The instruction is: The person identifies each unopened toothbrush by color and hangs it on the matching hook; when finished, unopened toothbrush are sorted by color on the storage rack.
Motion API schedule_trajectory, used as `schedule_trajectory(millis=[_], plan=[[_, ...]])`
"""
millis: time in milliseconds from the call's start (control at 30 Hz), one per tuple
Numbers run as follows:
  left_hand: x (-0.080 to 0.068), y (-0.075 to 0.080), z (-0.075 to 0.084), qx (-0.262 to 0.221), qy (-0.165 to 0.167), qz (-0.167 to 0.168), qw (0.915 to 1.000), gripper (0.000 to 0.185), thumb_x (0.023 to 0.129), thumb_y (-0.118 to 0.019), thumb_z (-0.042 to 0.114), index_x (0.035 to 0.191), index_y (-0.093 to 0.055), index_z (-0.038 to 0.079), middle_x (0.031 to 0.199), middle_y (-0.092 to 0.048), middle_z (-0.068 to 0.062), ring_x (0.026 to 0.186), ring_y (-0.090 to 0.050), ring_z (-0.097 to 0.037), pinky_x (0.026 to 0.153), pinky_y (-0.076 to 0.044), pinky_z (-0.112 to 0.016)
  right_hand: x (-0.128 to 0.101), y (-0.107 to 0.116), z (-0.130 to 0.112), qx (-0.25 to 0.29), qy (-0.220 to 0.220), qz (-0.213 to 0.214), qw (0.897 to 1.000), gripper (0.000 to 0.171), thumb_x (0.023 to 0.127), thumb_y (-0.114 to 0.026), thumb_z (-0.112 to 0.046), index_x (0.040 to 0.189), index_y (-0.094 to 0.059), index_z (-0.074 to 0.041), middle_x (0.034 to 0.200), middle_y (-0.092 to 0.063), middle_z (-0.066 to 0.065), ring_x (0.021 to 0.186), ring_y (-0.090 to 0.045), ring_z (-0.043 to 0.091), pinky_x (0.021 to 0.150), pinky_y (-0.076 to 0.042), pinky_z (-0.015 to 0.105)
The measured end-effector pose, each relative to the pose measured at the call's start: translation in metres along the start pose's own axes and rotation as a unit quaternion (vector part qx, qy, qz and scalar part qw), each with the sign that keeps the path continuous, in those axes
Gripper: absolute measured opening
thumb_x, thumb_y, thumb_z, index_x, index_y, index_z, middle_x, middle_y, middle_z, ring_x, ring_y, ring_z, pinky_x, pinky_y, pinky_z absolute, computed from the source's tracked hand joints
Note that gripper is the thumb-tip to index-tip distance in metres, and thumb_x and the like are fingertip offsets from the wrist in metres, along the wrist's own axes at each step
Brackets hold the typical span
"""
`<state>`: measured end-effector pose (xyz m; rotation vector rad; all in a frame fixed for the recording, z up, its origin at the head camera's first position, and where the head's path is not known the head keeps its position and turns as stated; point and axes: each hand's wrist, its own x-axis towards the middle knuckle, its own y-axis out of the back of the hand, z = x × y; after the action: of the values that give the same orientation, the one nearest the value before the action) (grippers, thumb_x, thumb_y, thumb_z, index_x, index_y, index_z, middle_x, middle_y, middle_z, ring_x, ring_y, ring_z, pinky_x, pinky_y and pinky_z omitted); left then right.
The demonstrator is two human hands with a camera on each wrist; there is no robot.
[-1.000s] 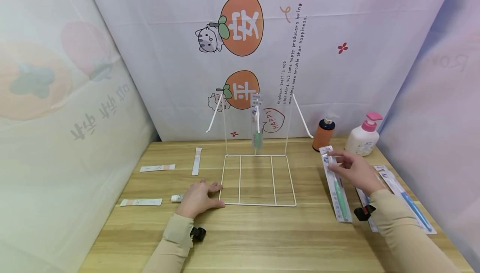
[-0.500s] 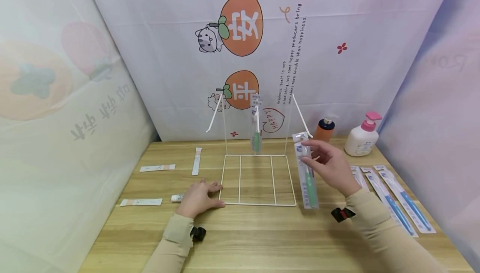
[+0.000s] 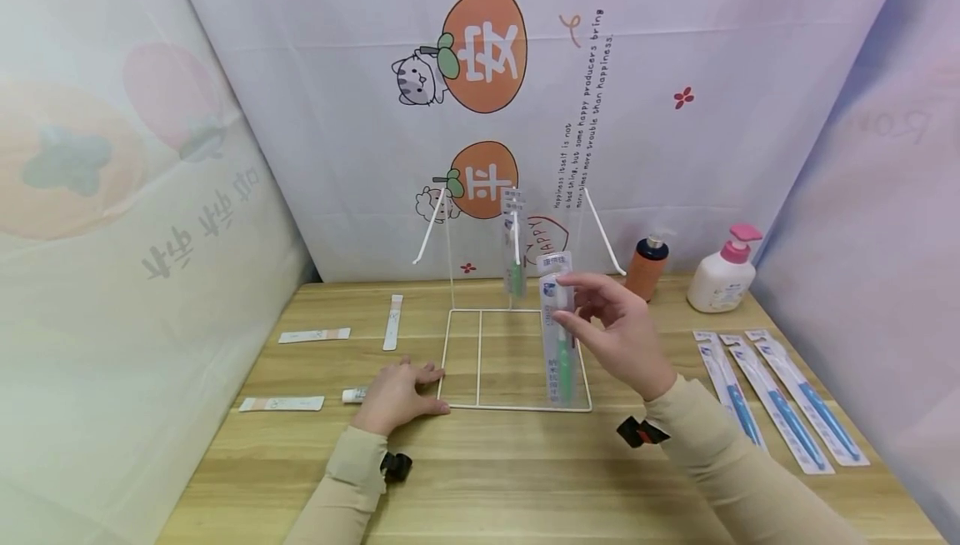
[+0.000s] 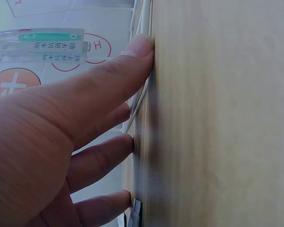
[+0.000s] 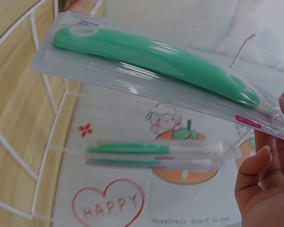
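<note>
My right hand (image 3: 618,337) pinches a packaged toothbrush (image 3: 551,353) with a green handle near its upper end. The pack hangs upright over the right part of a white wire rack (image 3: 480,362), and its green handle (image 5: 156,61) fills the upper right wrist view. On the rack's middle hook hang green packaged toothbrushes (image 5: 128,148), one behind another. My left hand (image 3: 393,399) rests at the rack base's front left corner, its thumb (image 4: 139,46) touching the wire and the other fingers spread on the table. Partly hidden by this hand is a small white tube (image 3: 352,396).
Several blue packaged toothbrushes (image 3: 780,403) lie at the right. Behind them stand an orange bottle (image 3: 647,270) and a white pump bottle (image 3: 722,282). Slim white sachets (image 3: 282,404) lie at the left. Two outer hooks (image 3: 604,232) of the rack project forward.
My right hand has lifted the green packaged toothbrush off the right side and carried it left to the rack, turning it more upright. My left hand has stayed in place.
</note>
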<state>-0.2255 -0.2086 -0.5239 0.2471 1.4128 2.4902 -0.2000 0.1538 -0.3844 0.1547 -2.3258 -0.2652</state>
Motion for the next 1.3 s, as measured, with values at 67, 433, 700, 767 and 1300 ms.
schedule_trajectory(millis=[67,433,700,767,1300], plan=[[-0.001,0.0,0.0,0.0,-0.002,0.0,1.0,0.066,0.083,-0.093,0.05,0.14,-0.076,0.023,0.147,-0.067,-0.004,0.151,-0.039,-0.054,0.12,-0.035,-0.07,0.004,-0.007,-0.005,0.015,0.006,-0.002,1.0,0.05,0.087,-0.078,0.02,0.133,-0.07,0.001,0.089,-0.069,0.013,0.073,-0.062,0.016,0.06,-0.054,0.024],[-0.002,0.002,0.004,0.002,0.002,-0.006,1.0,0.064,0.084,-0.093,0.048,0.141,-0.075,0.024,0.148,-0.066,-0.004,0.151,-0.038,-0.054,0.121,-0.034,-0.069,0.018,-0.036,-0.012,0.016,0.016,-0.006,1.0,0.049,0.089,-0.079,0.017,0.133,-0.069,-0.001,0.095,-0.072,0.011,0.074,-0.063,0.018,0.062,-0.052,0.024],[0.0,0.001,0.002,0.001,0.004,-0.003,1.0,0.064,0.084,-0.093,0.049,0.14,-0.076,0.024,0.147,-0.066,-0.003,0.152,-0.039,-0.052,0.12,-0.035,-0.069,0.023,-0.043,0.003,-0.058,0.011,0.015,0.998,0.045,0.089,-0.084,0.009,0.13,-0.073,-0.006,0.099,-0.074,0.009,0.077,-0.066,0.019,0.064,-0.056,0.025],[0.0,0.001,0.001,0.002,0.003,-0.002,1.0,0.064,0.084,-0.093,0.049,0.14,-0.076,0.024,0.147,-0.067,-0.003,0.151,-0.039,-0.053,0.12,-0.036,-0.069,0.026,-0.044,0.007,-0.076,0.008,0.021,0.997,0.044,0.089,-0.084,0.009,0.129,-0.073,-0.005,0.103,-0.075,0.01,0.08,-0.067,0.02,0.065,-0.057,0.026],[0.0,0.002,0.001,0.001,-0.007,-0.002,1.0,0.064,0.084,-0.092,0.049,0.14,-0.075,0.023,0.146,-0.067,-0.004,0.15,-0.039,-0.055,0.119,-0.037,-0.069,0.05,-0.059,0.029,-0.054,-0.036,0.06,0.996,0.044,0.092,-0.08,0.011,0.133,-0.068,0.0,0.12,-0.073,0.019,0.095,-0.076,0.033,0.074,-0.065,0.046]])
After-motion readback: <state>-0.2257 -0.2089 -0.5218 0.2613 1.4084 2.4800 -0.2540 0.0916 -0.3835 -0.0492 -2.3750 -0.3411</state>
